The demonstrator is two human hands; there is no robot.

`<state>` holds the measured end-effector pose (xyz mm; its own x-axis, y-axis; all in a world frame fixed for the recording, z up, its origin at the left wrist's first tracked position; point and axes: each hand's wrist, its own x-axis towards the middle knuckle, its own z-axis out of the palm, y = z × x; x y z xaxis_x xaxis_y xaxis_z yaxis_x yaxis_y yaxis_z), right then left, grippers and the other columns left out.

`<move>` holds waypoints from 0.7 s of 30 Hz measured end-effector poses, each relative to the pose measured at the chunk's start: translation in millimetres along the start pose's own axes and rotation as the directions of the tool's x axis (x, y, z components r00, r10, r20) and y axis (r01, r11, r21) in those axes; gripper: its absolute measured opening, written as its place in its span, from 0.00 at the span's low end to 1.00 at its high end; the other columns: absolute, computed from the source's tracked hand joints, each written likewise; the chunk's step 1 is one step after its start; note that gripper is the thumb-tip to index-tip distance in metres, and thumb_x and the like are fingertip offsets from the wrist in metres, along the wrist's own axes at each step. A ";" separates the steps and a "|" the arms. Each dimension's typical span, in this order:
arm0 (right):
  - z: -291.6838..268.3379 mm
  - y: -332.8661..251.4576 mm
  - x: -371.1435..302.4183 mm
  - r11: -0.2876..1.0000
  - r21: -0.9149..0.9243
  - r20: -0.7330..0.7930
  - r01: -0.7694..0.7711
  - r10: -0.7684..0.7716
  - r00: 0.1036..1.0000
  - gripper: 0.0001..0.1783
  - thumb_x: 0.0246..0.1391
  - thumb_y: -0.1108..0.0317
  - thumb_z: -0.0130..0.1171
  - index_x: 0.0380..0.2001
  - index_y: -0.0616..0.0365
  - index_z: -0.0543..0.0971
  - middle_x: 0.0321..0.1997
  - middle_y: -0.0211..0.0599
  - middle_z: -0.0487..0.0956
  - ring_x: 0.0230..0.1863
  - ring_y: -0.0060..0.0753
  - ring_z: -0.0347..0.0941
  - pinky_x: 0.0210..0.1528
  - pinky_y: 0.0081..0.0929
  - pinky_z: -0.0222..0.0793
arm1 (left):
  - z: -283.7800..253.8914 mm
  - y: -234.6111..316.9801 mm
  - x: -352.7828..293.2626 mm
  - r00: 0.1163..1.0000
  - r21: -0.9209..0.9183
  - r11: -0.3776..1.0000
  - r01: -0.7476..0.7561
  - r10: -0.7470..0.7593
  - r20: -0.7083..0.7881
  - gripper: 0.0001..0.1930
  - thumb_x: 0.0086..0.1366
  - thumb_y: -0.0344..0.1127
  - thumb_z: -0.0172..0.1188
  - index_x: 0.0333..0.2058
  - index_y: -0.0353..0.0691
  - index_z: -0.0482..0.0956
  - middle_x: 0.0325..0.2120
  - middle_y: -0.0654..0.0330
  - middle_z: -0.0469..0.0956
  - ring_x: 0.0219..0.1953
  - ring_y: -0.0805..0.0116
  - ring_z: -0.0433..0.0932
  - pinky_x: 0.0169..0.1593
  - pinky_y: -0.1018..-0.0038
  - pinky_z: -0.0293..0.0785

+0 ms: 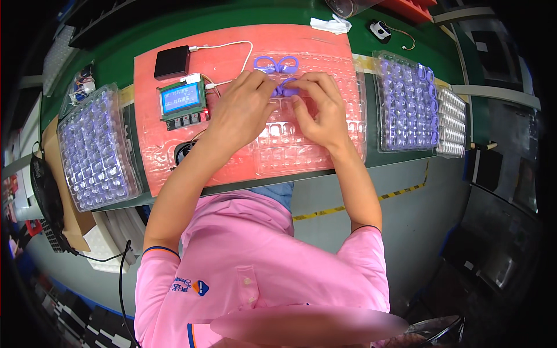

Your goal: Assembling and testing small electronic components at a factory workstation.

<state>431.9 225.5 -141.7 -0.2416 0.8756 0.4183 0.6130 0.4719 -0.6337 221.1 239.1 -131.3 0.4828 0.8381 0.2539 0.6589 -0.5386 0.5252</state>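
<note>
Sitting between both hands' fingers (316, 91), the lower purple loops (288, 91)

Pink short-sleeved shirt (325, 278) is worn; left cuff (162, 249) is edged in navy and orange. Chest is marked with blue-orange diamond badge (201, 288). Pale buttons (248, 281) are fitted in front.

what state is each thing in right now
Left hand: fingers bent at lower purple loops, grip unclear
Right hand: fingers bent at the same loops, grip unclear
Upper purple loops: lying on clear tray
Display screen: lit blue
Red indicator: lit
White cable: plugged into black box
</note>
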 end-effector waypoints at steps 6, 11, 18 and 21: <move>-21.7 -17.8 13.6 0.996 -0.092 -0.065 0.006 -0.012 0.998 0.13 0.54 0.78 0.65 0.44 0.62 0.85 0.45 0.43 0.82 0.48 0.48 0.79 0.52 0.38 0.75 | -13.6 -7.3 10.8 0.994 -0.038 0.999 -0.030 0.026 -0.105 0.13 0.62 0.29 0.67 0.46 0.35 0.84 0.42 0.53 0.81 0.47 0.51 0.79 0.54 0.59 0.76; -16.0 6.2 37.9 0.989 -0.145 0.022 0.013 -0.010 1.000 0.12 0.56 0.76 0.66 0.44 0.61 0.85 0.45 0.43 0.84 0.49 0.49 0.80 0.52 0.40 0.76 | 2.4 -21.6 29.5 0.987 0.049 0.999 -0.019 0.027 -0.159 0.11 0.61 0.28 0.67 0.43 0.35 0.86 0.40 0.54 0.82 0.46 0.51 0.79 0.53 0.60 0.77; -0.2 17.9 53.4 0.980 -0.194 0.224 0.046 -0.002 0.975 0.11 0.58 0.72 0.67 0.43 0.62 0.85 0.44 0.45 0.84 0.45 0.53 0.80 0.49 0.42 0.77 | 13.3 -34.2 36.7 0.993 0.024 1.000 -0.008 0.011 -0.121 0.11 0.60 0.26 0.68 0.42 0.35 0.87 0.39 0.55 0.82 0.45 0.51 0.80 0.52 0.59 0.79; 0.6 16.2 57.4 0.979 -0.205 0.247 0.007 0.044 0.968 0.10 0.58 0.71 0.67 0.42 0.62 0.85 0.43 0.45 0.84 0.44 0.53 0.80 0.48 0.43 0.77 | 10.1 -35.0 39.9 0.998 0.005 1.000 0.014 -0.013 -0.067 0.13 0.58 0.25 0.68 0.44 0.37 0.87 0.39 0.54 0.83 0.45 0.50 0.80 0.51 0.59 0.79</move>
<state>427.6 283.4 -128.3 -0.3924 0.8940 0.2162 0.7521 0.4472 -0.4841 223.1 290.5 -147.7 0.4341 0.8492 0.3009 0.6685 -0.5275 0.5243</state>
